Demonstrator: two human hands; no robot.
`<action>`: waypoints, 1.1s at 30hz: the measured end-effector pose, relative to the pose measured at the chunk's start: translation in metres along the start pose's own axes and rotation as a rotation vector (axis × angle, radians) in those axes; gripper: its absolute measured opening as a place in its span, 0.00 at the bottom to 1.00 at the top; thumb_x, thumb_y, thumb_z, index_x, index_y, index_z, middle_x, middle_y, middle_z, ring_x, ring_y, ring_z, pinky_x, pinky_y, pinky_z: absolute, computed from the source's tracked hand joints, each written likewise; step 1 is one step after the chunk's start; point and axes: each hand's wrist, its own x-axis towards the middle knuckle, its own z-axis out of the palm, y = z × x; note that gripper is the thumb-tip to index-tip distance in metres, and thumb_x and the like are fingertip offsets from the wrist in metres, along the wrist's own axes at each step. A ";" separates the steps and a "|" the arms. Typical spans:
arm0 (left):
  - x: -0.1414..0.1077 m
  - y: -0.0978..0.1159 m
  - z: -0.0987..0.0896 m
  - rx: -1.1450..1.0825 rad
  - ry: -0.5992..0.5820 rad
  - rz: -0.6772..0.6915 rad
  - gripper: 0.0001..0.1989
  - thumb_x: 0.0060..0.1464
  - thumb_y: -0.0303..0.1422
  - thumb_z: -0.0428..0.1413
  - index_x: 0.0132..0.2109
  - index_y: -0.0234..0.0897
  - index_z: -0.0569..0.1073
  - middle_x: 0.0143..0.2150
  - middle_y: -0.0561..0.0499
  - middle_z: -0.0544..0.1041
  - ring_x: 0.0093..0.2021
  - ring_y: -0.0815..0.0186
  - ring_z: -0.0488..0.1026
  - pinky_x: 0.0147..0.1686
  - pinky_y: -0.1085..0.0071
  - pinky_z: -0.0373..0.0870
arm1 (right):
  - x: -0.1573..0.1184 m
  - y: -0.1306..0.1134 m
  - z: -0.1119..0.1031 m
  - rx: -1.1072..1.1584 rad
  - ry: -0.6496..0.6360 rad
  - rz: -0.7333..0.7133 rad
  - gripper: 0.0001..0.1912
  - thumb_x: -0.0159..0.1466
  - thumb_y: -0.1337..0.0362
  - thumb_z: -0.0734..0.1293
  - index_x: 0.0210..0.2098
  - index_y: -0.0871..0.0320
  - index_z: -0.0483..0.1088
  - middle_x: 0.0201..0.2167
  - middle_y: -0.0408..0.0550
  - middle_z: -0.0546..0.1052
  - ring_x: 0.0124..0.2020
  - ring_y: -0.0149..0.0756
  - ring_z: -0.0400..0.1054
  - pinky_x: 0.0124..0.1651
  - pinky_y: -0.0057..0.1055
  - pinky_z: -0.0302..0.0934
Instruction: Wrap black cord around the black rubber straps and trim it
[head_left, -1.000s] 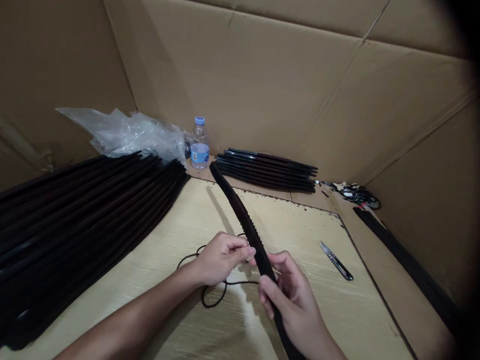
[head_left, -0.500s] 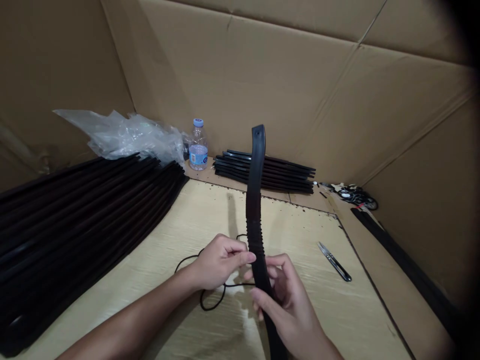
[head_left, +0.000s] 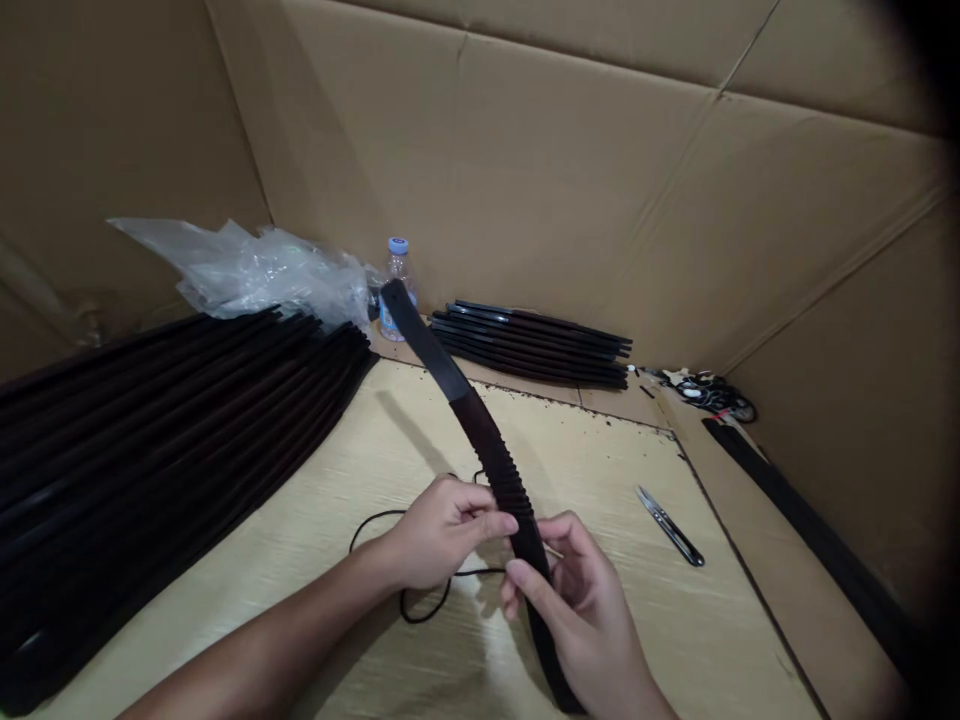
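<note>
A long, dark, slightly curved flat strip (head_left: 480, 430) with a hole near its top end is held up in front of me, leaning left. Ridges like wound cord cross its middle. My left hand (head_left: 450, 530) pinches it from the left just below the ridges, the thumb on its face. Lower down, my right hand (head_left: 577, 610) grips it from the right with thumb and curled fingers. A thin black cord (head_left: 425, 619) loops over the work surface beside and behind my left hand and runs toward the strip. Its end is hidden by my hands.
Many similar dark strips (head_left: 150, 460) lie at left, and a smaller stack (head_left: 532, 345) at the back. Thread snips (head_left: 670, 527) lie at right. A water bottle (head_left: 399, 262), crumpled clear plastic (head_left: 262, 270), tangled cords (head_left: 709, 392) and cardboard walls (head_left: 525, 170) surround the surface.
The strip's upper end has swung left and down, now in front of the bottle. Both hands keep their hold and have shifted only slightly.
</note>
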 end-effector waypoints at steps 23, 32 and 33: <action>0.001 0.001 -0.002 -0.038 0.015 0.033 0.16 0.55 0.39 0.56 0.27 0.30 0.72 0.22 0.53 0.67 0.24 0.73 0.59 0.25 0.76 0.55 | -0.001 0.000 0.000 0.068 0.084 -0.053 0.21 0.58 0.52 0.67 0.45 0.59 0.65 0.41 0.51 0.74 0.31 0.22 0.67 0.33 0.18 0.64; -0.001 0.001 0.000 0.015 0.020 0.018 0.19 0.54 0.41 0.56 0.23 0.29 0.72 0.19 0.54 0.62 0.23 0.73 0.56 0.23 0.75 0.53 | 0.002 -0.001 -0.002 0.045 0.047 -0.034 0.20 0.56 0.53 0.69 0.42 0.60 0.66 0.37 0.49 0.74 0.30 0.26 0.70 0.34 0.23 0.66; 0.000 0.001 -0.001 0.013 0.028 0.025 0.19 0.55 0.41 0.55 0.24 0.29 0.72 0.20 0.54 0.62 0.23 0.72 0.57 0.24 0.75 0.53 | 0.001 -0.001 -0.003 0.041 0.045 -0.031 0.20 0.58 0.52 0.67 0.42 0.60 0.65 0.35 0.48 0.74 0.27 0.25 0.69 0.31 0.22 0.65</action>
